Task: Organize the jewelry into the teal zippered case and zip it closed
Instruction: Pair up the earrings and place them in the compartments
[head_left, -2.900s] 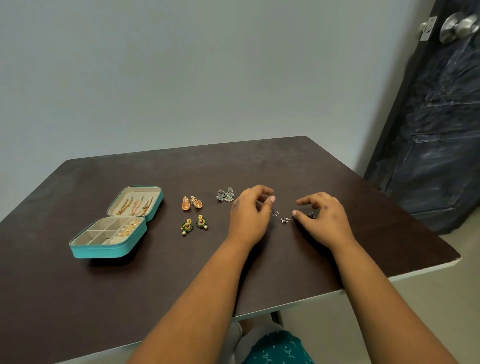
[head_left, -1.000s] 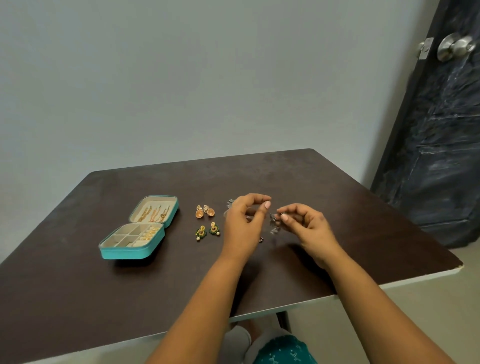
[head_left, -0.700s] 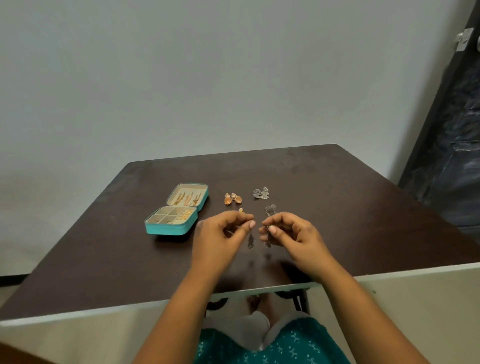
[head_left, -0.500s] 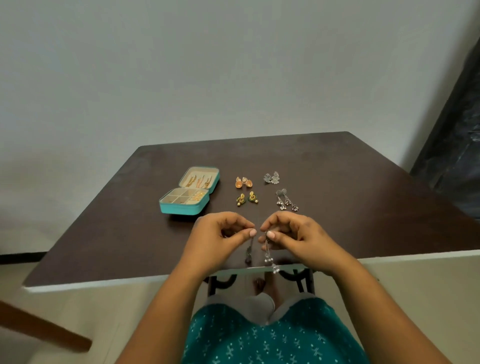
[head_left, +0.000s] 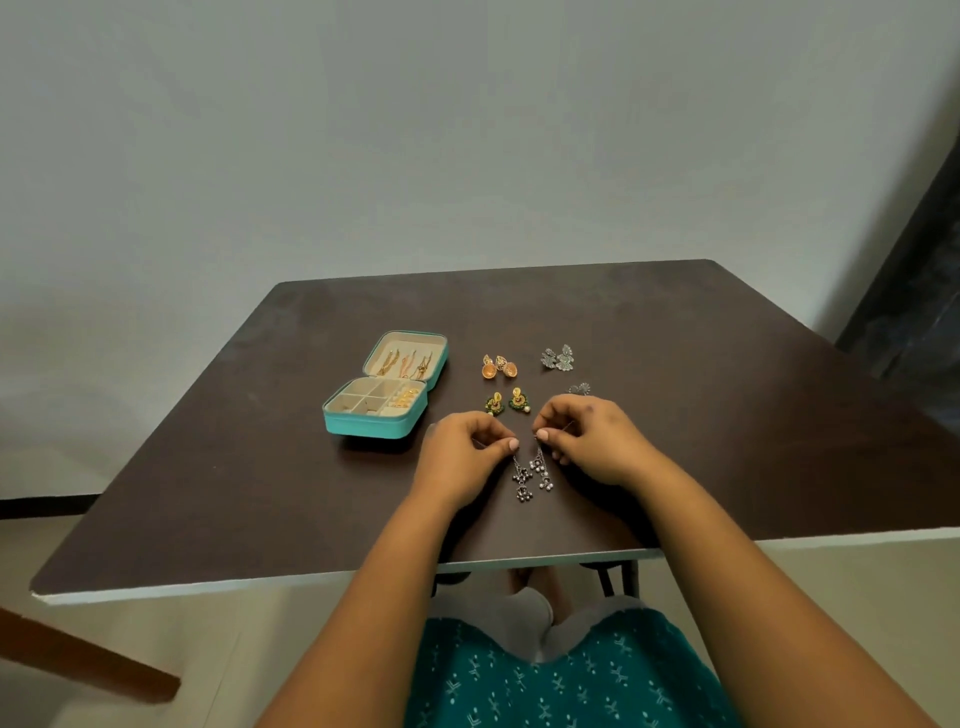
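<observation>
Nearest the person, on the near side of the teal case (head_left: 376, 410) and to its right, both hands are now holding a pair of silver dangling earrings. The left hand (head_left: 460, 460) is pinching the top of one dangling earring (head_left: 521, 480) between thumb and forefinger; the right hand (head_left: 589, 441) is pinching the top of the other dangling earring (head_left: 540, 467) the same way. The two hands are sitting close together, fingertips almost meeting, and the earrings are hanging side by side, lifted clear of the surface (head_left: 727, 415) or only just brushing it; the view does not settle which.

Change: about three seconds ago the hands were working at small silver pieces lying flat on the surface, further from the person. Since then the pair has been raised and drawn toward the near edge, with each hand taking one earring. The likely meaning is that this pair is being separated and straightened before stowing.

Beyond the hands, between them and the case, the green and gold earrings (head_left: 509, 401) are lying untouched. Further out, the orange earrings (head_left: 498, 366) and the silver leaf earrings (head_left: 557, 358) are lying to the right of the case. One more small silver piece (head_left: 579, 388) is partly hidden behind the right hand.

The teal case is standing open, its lid holding several long gold pieces and its tray compartments partly filled. Four groups are still outside it, so zipping is not yet possible.
</observation>
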